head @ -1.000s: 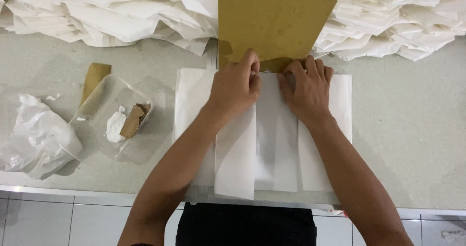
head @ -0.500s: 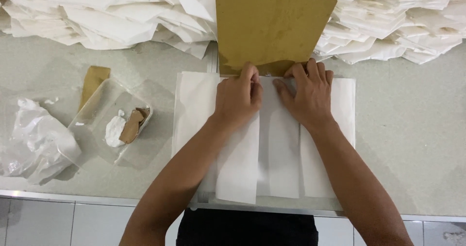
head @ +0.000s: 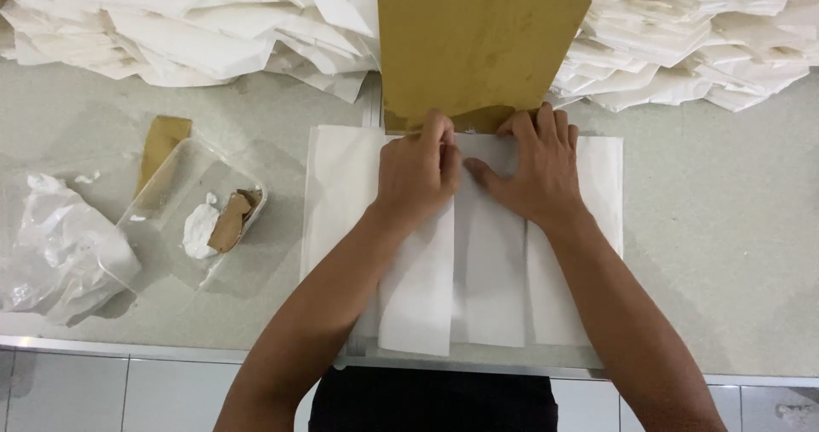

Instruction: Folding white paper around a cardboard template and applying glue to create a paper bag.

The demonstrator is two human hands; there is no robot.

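Left hand (head: 418, 176) is knuckles-up on the white folded paper (head: 465, 253), fingers curled and closed at the paper's top edge, right where the brown card (head: 473, 52) meets it. Looks like a pinch on the paper edge, but can't tell if it grips the paper, the card or both.

Right hand (head: 533, 172) sits just beside it at 3 o'clock, fingers spread and pressed flat on the paper, fingertips touching the card's lower edge. Open palm-down, nothing gripped. Thumb points toward the left hand; thumb and left knuckles nearly touch.

Paper lies at the centre of the pale grey worktop (head: 717, 227), long side running 12 to 6, side flaps folded inward as overlapping vertical strips. Its near end reaches the worktop's front edge at 6.

Card stands out from the paper's 12 o'clock end, partly tucked under the folds, top tilted slightly to the right, overlapping the heap of white folded papers (head: 188, 31) along the back from 10 to 2.

At 9 o'clock: clear plastic tray (head: 192, 206) with a white lump and a brown scrap inside, a brown strip (head: 162, 142) at its far corner. Crumpled clear plastic bag (head: 55, 244) further out at 9.
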